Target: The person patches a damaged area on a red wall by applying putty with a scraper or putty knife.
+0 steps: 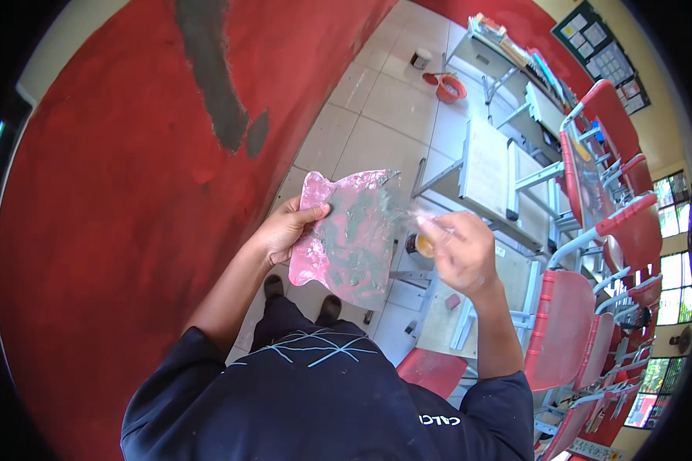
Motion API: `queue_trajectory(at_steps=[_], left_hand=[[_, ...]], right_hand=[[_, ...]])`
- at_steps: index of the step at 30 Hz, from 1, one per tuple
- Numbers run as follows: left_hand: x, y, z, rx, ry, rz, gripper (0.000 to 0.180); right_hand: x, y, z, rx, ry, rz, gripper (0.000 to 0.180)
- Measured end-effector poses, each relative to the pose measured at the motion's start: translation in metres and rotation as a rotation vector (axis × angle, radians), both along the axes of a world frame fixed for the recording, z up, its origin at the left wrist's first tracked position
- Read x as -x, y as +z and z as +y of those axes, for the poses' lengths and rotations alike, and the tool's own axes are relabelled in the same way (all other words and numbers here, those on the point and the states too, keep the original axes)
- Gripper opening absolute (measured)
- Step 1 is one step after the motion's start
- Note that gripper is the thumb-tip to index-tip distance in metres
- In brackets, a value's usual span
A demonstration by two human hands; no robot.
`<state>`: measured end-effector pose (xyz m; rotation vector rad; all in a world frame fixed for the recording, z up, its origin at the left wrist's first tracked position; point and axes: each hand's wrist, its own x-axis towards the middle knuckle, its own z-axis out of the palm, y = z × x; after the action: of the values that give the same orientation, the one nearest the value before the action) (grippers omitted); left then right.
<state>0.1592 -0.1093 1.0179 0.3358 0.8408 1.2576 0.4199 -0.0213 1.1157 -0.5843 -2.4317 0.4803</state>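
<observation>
My left hand (284,229) grips the left edge of a pink board (307,261) with a wavy outline, thumb on top. Wet grey putty (354,223) is smeared over the board's face, thickest near its upper right corner. Just right of that corner, my right hand (463,247) is closed, its fingers pinched together and blurred by motion. What it holds, a thin smeared shape pointing toward the putty, cannot be made out. Left of both hands stands a red wall (131,200) with a long grey putty patch (211,77) and a smaller patch (258,134) beside it.
White desks (488,165) and red chairs (565,330) crowd the right side. On the tiled floor (377,131) ahead are an orange-red bucket (450,89) and a small can (420,58). A yellowish container (424,245) shows partly behind my right hand.
</observation>
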Motion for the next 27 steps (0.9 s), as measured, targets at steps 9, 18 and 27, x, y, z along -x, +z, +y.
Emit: queue_trajectory(at_steps=[9, 18, 27], left_hand=[[-0.047, 0.037, -0.062, 0.021, -0.004, -0.164, 0.026], [-0.089, 0.022, -0.052, -0.135, 0.240, 0.310, 0.011], [-0.151, 0.026, -0.048, -0.300, 0.182, 0.705, 0.015]], right_hand=[[-0.078, -0.017, -0.067, -0.695, 0.031, -0.127, 0.033], [-0.128, -0.019, -0.094, 1.157, -0.217, 0.543, 0.017], [-0.124, -0.083, -0.064, 1.399, -0.223, 0.766, 0.022]])
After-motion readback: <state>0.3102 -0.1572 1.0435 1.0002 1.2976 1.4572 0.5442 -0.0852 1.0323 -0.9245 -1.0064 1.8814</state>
